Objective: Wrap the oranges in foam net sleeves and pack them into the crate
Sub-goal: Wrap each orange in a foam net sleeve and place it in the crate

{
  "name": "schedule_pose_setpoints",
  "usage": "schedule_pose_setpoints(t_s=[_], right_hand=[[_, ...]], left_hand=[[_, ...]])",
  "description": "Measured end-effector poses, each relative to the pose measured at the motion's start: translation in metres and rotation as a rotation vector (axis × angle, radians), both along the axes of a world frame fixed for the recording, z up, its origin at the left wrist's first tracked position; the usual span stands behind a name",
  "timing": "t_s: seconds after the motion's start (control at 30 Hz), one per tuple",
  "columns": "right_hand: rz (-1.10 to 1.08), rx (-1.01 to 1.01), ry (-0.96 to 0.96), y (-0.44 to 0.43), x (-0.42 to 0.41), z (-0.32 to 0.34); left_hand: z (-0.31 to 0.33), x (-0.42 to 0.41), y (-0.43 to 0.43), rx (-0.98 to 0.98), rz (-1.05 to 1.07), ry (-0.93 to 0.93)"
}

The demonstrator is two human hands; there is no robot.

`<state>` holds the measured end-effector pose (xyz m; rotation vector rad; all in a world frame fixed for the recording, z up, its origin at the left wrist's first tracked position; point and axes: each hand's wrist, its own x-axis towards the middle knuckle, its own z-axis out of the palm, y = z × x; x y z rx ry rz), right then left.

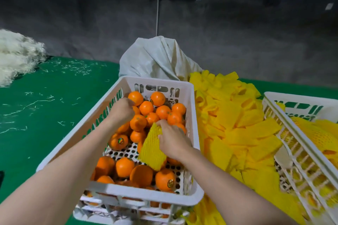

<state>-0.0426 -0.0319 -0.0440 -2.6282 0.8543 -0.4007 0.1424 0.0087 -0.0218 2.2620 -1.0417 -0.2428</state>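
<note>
A white slotted crate (159, 86) in the middle holds several bare oranges (157, 98). My left hand (122, 108) reaches into its far left part, fingers curled down onto an orange (136, 110) that it mostly hides. My right hand (172, 138) hovers over the crate's right side and pinches a flat yellow foam net sleeve (151, 149) by its top edge. A second white crate (300, 97) at the right holds oranges wrapped in yellow sleeves (318, 133).
A heap of loose yellow foam sleeves (234, 124) lies between the two crates. A pale cloth sack (155, 58) stands behind the middle crate. White fibre stuff (16, 55) is piled at the far left on the green table cover (45, 115), with scattered strands.
</note>
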Motion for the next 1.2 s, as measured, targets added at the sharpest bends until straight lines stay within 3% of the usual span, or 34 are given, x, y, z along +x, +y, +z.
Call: schedule_pose_setpoints(t_s=[0.13,0.23,0.33,0.4,0.5,0.57,0.63,0.67,0.73,0.83,0.9,1.0,1.1,1.2], right_hand=[[0.003,-0.029,0.045,-0.005,0.000,-0.002],[0.017,-0.043,0.016,-0.003,-0.002,-0.002],[0.035,-0.041,-0.011,-0.002,-0.003,0.000],[0.037,-0.038,-0.031,-0.002,-0.003,0.002],[0.042,-0.044,-0.070,-0.001,-0.003,0.004],[0.049,-0.041,-0.105,0.000,-0.004,0.006],[0.065,0.006,-0.176,0.002,-0.006,0.008],[0.083,0.064,-0.228,0.003,-0.007,0.009],[0.096,0.287,-0.353,0.001,-0.009,0.013],[0.096,0.722,-0.574,-0.001,-0.019,0.025],[0.131,0.890,-0.681,-0.002,-0.030,0.032],[0.183,0.965,-0.760,-0.005,-0.047,0.038],[0.198,0.970,-0.788,-0.008,-0.069,0.040],[0.193,0.977,-0.775,-0.009,-0.093,0.037]], left_hand=[[-0.030,0.025,-0.027,0.422,-0.222,-0.252],[-0.062,0.034,-0.042,0.625,-0.280,-0.393],[-0.083,0.039,-0.047,0.638,-0.261,-0.578],[-0.085,0.044,-0.048,0.559,-0.233,-0.541],[-0.072,0.039,-0.049,0.296,-0.163,-0.200],[-0.049,0.026,-0.047,0.025,-0.111,0.269],[-0.023,0.011,-0.042,-0.206,-0.189,0.789],[-0.011,0.004,-0.039,-0.253,-0.253,0.949],[0.007,-0.014,-0.029,-0.290,-0.352,1.066],[0.020,-0.042,-0.015,-0.363,-0.320,1.177],[0.027,-0.062,-0.008,-0.440,-0.324,1.317],[0.036,-0.096,-0.002,-0.564,-0.282,1.472],[0.033,-0.122,0.001,-0.624,-0.317,1.402],[0.035,-0.142,0.008,-0.604,-0.407,1.539]])
